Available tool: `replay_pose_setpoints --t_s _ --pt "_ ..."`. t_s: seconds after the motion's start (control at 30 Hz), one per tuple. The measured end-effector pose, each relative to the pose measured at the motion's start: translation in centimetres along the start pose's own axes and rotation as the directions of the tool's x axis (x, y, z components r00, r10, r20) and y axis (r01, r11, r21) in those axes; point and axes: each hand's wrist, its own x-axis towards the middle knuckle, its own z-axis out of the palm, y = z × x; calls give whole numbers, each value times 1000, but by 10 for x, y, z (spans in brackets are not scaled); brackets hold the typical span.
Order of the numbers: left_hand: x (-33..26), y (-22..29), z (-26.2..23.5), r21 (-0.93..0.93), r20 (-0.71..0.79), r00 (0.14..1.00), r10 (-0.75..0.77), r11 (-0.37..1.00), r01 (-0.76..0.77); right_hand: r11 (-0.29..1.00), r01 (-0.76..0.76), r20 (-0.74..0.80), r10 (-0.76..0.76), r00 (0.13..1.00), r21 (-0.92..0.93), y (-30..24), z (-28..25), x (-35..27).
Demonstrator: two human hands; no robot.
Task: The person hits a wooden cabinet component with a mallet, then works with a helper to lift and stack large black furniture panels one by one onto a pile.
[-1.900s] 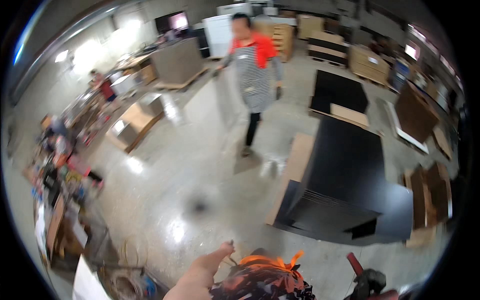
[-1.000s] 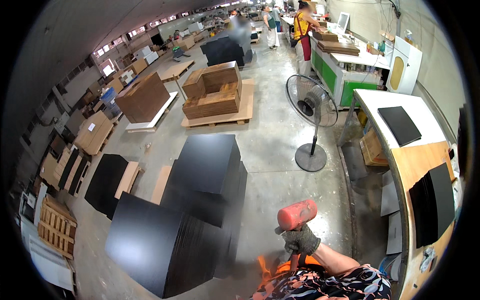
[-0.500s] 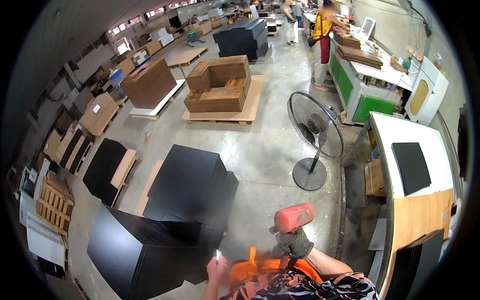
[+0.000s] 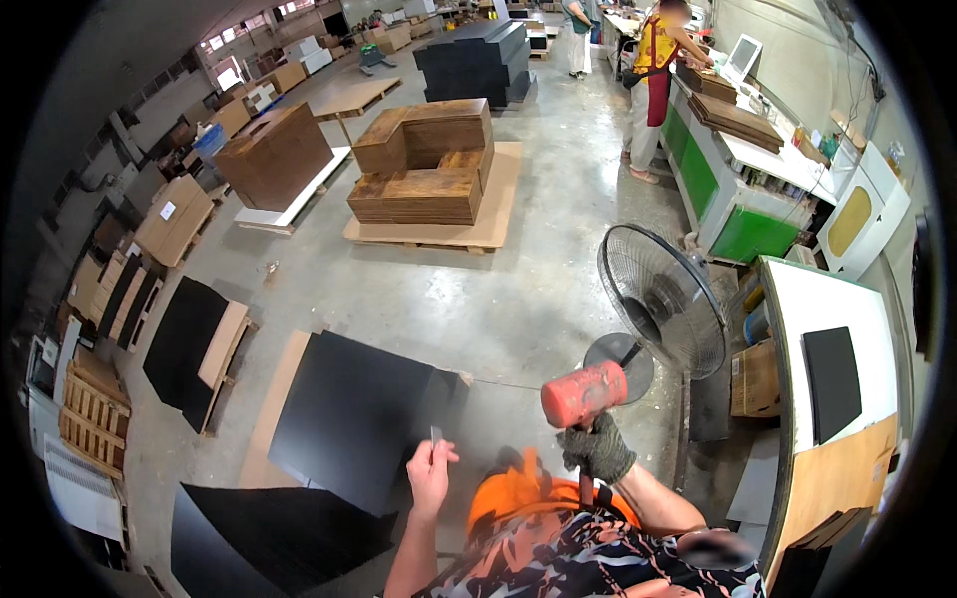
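My right hand (image 4: 600,450), in a dark knit glove, is closed round the handle of a red mallet (image 4: 584,394). Its thick cylindrical head sits above the fist, in front of the fan's base. My bare left hand (image 4: 430,473) pinches a small thin pale piece (image 4: 436,435) that sticks up from the fingertips; its kind is too small to make out. That hand is over the right edge of a stack of black panels (image 4: 349,419). Closer to me on the left lies another group of black panels (image 4: 269,538).
A pedestal fan (image 4: 663,299) stands ahead right, beside a white-topped table (image 4: 842,289) bearing a black panel (image 4: 831,384). Brown panels (image 4: 419,199) are stacked on a pallet ahead. A person in a yellow top (image 4: 658,80) works at a green-sided bench (image 4: 753,227).
My view has shifted, and the near black panels sit lower in it. Both hands have come up, the left with its pale piece and the right with the mallet, which now overlaps the fan base.
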Motion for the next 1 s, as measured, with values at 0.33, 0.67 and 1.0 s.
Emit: replay_pose_setpoints --t_s 0.33,0.67,1.0 --pt "119 20 23 133 -20 999 -35 990 38 988 -64 59 73 996 -137 -36 7 106" --pt "216 6 54 -90 -57 967 -247 966 241 996 -67 109 73 991 -52 -91 6 234" --pt "348 4 118 137 220 953 -206 974 179 980 122 -183 -92 979 158 -120 -44 317"
